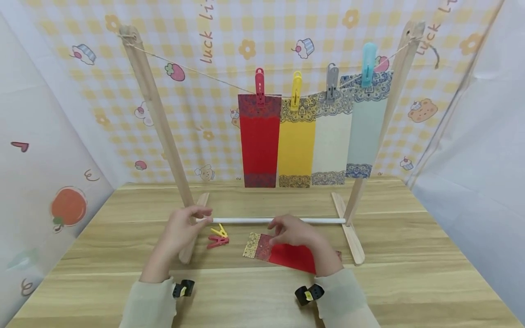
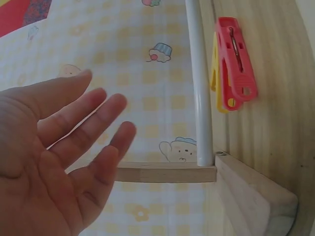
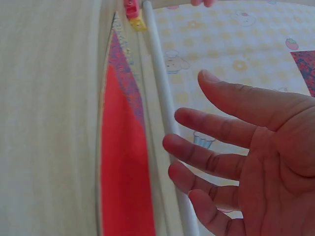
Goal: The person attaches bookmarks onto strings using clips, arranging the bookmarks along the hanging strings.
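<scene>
My left hand (image 1: pixel 178 230) hovers near the rack's left post, fingers loosely bent and nothing in them; its palm (image 2: pixel 59 167) shows in the left wrist view. A red clothespin (image 1: pixel 217 241) and a yellow clothespin (image 1: pixel 220 230) lie on the table to its right. Over a red card (image 1: pixel 289 256) with a patterned band hangs my right hand (image 1: pixel 294 231), also holding nothing, its fingers spread apart in the right wrist view. A yellow patterned end (image 1: pixel 251 245) sticks out from the red card's left side; the forearm hides part of the card.
A string (image 1: pixel 197 72) runs between two wooden posts. From it hang a red card (image 1: pixel 260 146), a yellow card (image 1: pixel 296 148), a white card (image 1: pixel 332 143) and a pale blue-green card (image 1: pixel 366 127), each with a clothespin. A white rod (image 1: pixel 242 220) joins the posts low down.
</scene>
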Available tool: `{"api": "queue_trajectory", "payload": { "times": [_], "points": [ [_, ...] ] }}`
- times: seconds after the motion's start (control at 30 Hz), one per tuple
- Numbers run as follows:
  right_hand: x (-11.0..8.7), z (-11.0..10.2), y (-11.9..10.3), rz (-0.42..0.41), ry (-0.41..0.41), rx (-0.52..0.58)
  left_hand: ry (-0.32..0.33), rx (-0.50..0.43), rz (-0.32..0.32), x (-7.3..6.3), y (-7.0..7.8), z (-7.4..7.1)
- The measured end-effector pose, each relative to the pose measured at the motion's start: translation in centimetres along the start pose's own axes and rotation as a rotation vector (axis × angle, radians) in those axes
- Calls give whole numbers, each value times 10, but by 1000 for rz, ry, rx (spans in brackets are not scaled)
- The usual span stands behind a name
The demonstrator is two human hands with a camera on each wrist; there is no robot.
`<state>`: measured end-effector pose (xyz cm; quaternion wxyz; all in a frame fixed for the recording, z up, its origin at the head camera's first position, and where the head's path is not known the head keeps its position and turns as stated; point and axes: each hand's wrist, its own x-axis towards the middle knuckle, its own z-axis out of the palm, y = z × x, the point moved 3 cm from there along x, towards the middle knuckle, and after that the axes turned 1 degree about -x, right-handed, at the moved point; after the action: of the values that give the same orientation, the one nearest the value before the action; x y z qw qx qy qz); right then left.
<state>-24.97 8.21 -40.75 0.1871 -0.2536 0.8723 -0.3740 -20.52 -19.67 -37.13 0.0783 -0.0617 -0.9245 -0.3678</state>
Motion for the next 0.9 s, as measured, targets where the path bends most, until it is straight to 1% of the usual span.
{"api": "queue_trajectory", "payload": {
  "times": [0.1, 0.17, 0.23, 0.33, 0.43, 0.53, 0.63, 0.73, 0.9],
  "points": [
    [1, 4, 1, 31, -27, -34, -71, 0, 6, 0, -4, 5],
    [0, 5, 1, 54, -29, -61, -111, -12, -5, 1, -7, 8],
    [0, 6, 1, 80, -30, -91, -138, -14, -18, 1, -9, 10],
    [-2, 9, -1, 101, -37, -134, -156, 1, -33, 1, -12, 13],
    [-4, 12, -4, 107, -54, -199, -179, 16, -41, 1, -15, 16],
    [-6, 15, -8, 114, -63, -270, -210, 13, -73, 1, -18, 20],
    [-7, 18, -9, 147, -67, -324, -241, 19, -82, 1, -21, 24],
    [-9, 20, -10, 183, -69, -358, -268, 23, -72, 0, -22, 27],
    [-10, 23, -13, 196, -78, -393, -293, 12, -68, 0, -22, 29]
  ]
}}
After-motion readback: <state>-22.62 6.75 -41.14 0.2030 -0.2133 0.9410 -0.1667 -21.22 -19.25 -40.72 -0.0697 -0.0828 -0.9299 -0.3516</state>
